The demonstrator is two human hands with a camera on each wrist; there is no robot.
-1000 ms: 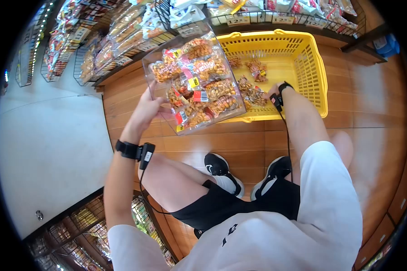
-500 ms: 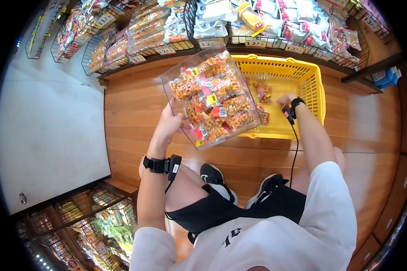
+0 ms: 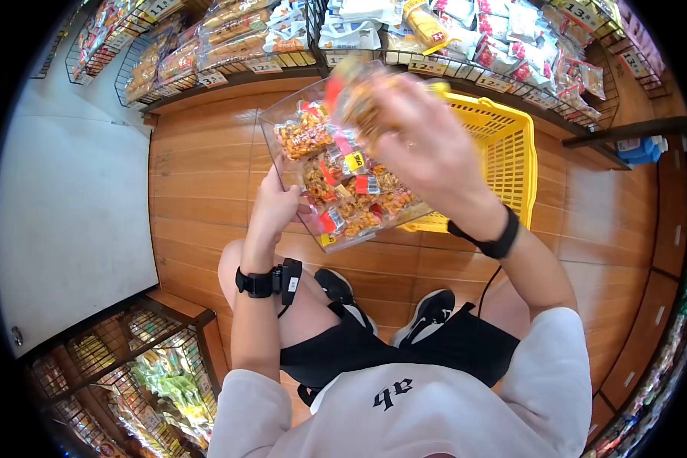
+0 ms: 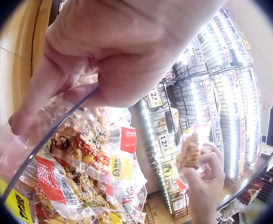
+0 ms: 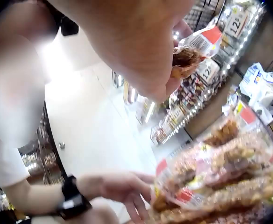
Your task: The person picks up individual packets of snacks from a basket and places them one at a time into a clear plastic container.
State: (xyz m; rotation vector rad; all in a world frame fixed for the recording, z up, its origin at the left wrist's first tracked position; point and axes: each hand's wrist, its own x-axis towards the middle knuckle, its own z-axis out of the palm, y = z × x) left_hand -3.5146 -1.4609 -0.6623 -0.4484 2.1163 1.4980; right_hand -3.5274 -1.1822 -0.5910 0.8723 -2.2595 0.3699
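A clear plastic box (image 3: 313,221) full of bagged nut snacks (image 3: 304,139) is tilted over the floor, left of the yellow basket (image 3: 511,153). My left hand (image 3: 273,204) grips its left side, fingers curled round the wall; the left wrist view shows this hand (image 4: 113,51) on the clear edge. Above the box's upper part, my right hand (image 3: 435,145) pinches one snack packet (image 3: 359,103), blurred in the head view. That packet (image 5: 188,60) shows a red and white label in the right wrist view. The basket's inside is mostly hidden behind my right hand and the box.
Wire shelves with bagged bread and price tags (image 3: 427,67) run along the top. A white door panel (image 3: 76,206) stands at the left, and another shelf (image 3: 153,366) at the lower left. My shoes (image 3: 427,313) rest on the wooden-look floor (image 3: 198,175).
My right hand has moved from the basket up and left to above the box, and now holds a packet. My left hand still grips the box, which has shifted slightly left since the middle frame.
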